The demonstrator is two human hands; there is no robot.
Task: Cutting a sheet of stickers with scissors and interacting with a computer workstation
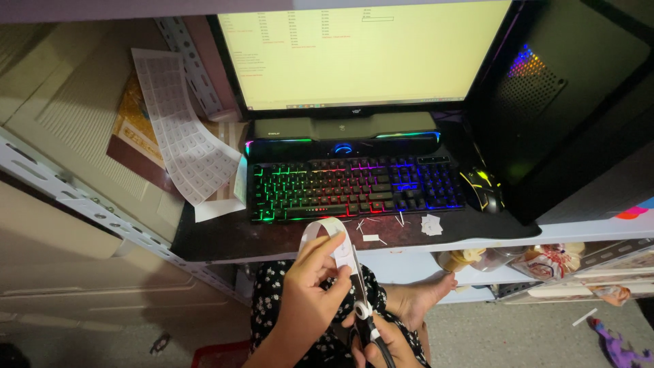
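Left hand (310, 293) pinches the paper strip (334, 238), right hand (381, 344) clamped on scissors (361, 307); blades run close to those fingers (330, 262), so a slip could nick them.

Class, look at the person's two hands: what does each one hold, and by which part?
The left hand pinches a curled white paper strip near its lower end. The right hand grips scissors by the black handles.
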